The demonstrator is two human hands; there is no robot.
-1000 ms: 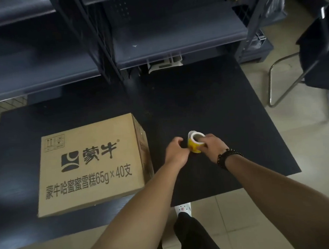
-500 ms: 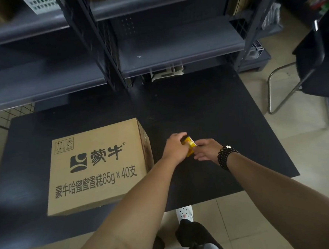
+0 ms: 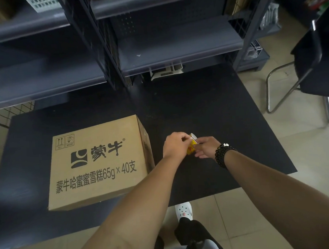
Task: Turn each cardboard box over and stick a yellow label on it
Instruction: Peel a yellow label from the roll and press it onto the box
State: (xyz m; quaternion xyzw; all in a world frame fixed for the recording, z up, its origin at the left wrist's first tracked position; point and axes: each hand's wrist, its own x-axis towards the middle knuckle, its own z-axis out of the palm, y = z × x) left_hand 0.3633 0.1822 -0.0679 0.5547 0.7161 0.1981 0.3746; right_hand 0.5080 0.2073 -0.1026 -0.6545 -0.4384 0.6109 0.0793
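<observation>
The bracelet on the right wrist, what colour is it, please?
Black beads with one pale bead, on the bracelet, seen in the head view.

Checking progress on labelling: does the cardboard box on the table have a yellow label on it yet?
Not on any face that shows. The cardboard box shows only printing on top, and both hands hold the yellow label roll beside it.

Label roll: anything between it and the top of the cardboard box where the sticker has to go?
Nothing visible. Both hands, left hand and right hand, hold the yellow label roll just right of the cardboard box; its printed top face is bare.
</observation>
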